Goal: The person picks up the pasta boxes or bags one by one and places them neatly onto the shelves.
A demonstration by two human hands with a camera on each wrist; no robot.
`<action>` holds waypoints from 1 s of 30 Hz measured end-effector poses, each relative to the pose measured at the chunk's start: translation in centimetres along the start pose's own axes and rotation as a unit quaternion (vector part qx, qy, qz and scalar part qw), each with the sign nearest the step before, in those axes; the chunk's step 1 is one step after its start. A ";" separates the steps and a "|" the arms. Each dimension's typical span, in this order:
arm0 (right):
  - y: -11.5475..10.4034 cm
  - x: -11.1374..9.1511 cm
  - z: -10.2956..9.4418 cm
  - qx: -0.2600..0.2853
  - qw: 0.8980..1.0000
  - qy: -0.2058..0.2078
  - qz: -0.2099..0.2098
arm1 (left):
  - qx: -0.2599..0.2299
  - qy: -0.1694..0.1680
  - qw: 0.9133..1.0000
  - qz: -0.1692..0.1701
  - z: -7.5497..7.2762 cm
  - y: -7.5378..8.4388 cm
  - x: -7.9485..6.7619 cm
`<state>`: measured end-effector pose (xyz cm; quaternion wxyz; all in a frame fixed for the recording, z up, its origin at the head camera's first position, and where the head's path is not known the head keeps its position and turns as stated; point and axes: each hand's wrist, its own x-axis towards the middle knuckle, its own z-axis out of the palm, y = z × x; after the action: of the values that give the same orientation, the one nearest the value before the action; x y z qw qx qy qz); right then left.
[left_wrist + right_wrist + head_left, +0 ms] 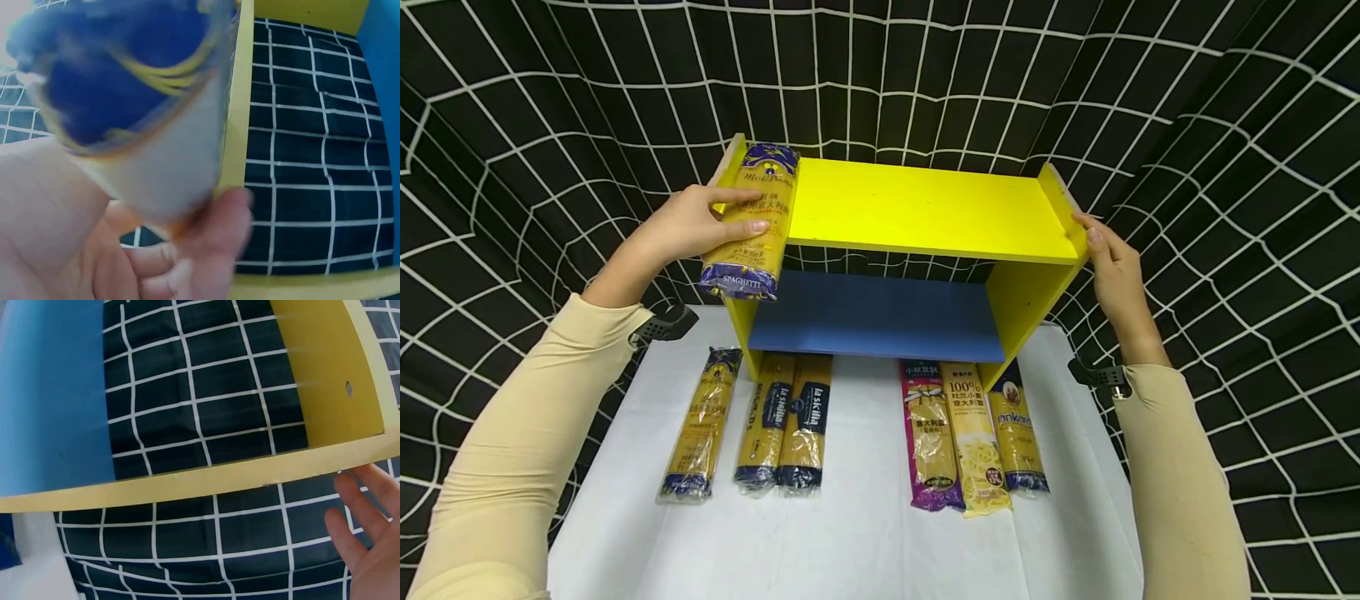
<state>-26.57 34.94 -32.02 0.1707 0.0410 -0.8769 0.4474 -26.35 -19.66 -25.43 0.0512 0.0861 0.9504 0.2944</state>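
My left hand (pixel 688 221) grips a clear-and-blue bag of spaghetti (pixel 758 237) by its left side, thumb and fingers spread across the front. The bag stands tilted at the left end of the yellow top shelf (pixel 917 204), its lower end overlapping the shelf's front edge. In the left wrist view the blue end of the bag fills the upper left, blurred, beside the yellow side panel. At the other end, my right hand (pixel 1116 262) touches the right side panel (pixel 1063 208) near its top. In the right wrist view its fingers (pixel 365 506) lie fairly straight along the panel's outside.
Below is a blue middle shelf (pixel 876 312). On the white tablecloth (pixel 865 533) lie a matching spaghetti bag (pixel 700 425), two dark-labelled pasta packs (pixel 805 425), a magenta pack (pixel 934 442), a yellow pack (pixel 977 442) and a blue-ended pack (pixel 1018 433). Black white-gridded cloth (pixel 925 75) surrounds them.
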 end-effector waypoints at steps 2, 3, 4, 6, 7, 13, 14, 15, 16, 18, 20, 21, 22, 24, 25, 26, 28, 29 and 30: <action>0.3 0.1 0.0 -0.001 1.000 0.000 0.001 | 0.009 0.003 1.000 -0.004 -0.1 -0.2 -0.3; 0.4 0.2 0.0 -0.002 1.000 0.000 0.001 | 0.015 0.005 1.000 -0.006 -0.1 -0.3 -0.4; 0.4 0.2 0.0 -0.003 1.000 0.000 0.002 | 0.019 0.007 1.000 -0.006 -0.1 -0.6 -0.6; 0.1 0.0 0.0 -0.002 1.000 -0.001 0.002 | 0.021 0.016 1.000 0.002 -0.1 -1.1 -1.2; 0.0 -0.1 0.0 -0.002 1.000 -0.002 0.002 | 0.021 0.022 1.000 0.008 0.0 -1.4 -1.5; -0.9 -0.6 0.2 0.000 1.000 -0.009 0.000 | -0.033 0.047 0.997 0.041 0.8 -2.9 -5.1; -0.9 -0.6 0.1 0.000 1.000 -0.008 0.000 | -0.040 0.049 0.997 0.045 1.0 -3.0 -5.7; -0.9 -0.6 0.1 0.000 1.000 -0.007 0.001 | -0.044 0.052 0.996 0.049 1.4 -3.1 -6.3; -0.9 -0.6 0.1 0.001 1.000 -0.004 0.002 | -0.049 0.054 0.996 0.054 1.7 -3.1 -6.7; -0.9 -0.6 0.0 0.002 1.000 0.000 0.003 | -0.043 0.065 0.995 0.064 2.5 -3.2 -7.4; -0.9 -0.6 0.0 0.003 1.000 0.003 0.004 | -0.040 0.078 0.993 0.077 3.3 -3.4 -7.6; -0.9 -0.6 0.0 0.005 1.000 0.004 0.004 | -0.040 0.085 0.992 0.083 3.8 -3.6 -7.6; -0.9 -0.6 0.0 0.005 1.000 0.005 0.004 | -0.041 0.095 0.991 0.090 4.2 -3.7 -7.5; -1.0 -0.6 0.0 0.006 1.000 0.003 0.004 | -0.045 0.115 0.988 0.098 4.9 -4.0 -7.3; -0.9 -0.6 0.0 0.006 1.000 0.001 0.004 | -0.051 0.122 0.986 0.101 5.2 -4.1 -7.2; -0.9 -0.5 0.0 0.006 1.000 0.001 0.005 | -0.055 0.129 0.985 0.104 5.4 -4.3 -7.1; -0.7 -0.4 0.0 0.006 1.000 0.001 0.005 | -0.064 0.143 0.982 0.109 5.8 -4.3 -6.8; -0.6 -0.4 0.0 0.005 1.000 0.002 0.004 | -0.066 0.150 0.980 0.110 5.9 -4.3 -6.7; -0.5 -0.3 0.0 0.006 1.000 0.004 0.002 | -0.068 0.155 0.979 0.112 6.0 -4.2 -6.6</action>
<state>-26.16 34.62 -31.80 0.1731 0.0381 -0.8738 0.4529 -19.60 -21.09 -32.44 -0.1243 0.1420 0.9089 0.3717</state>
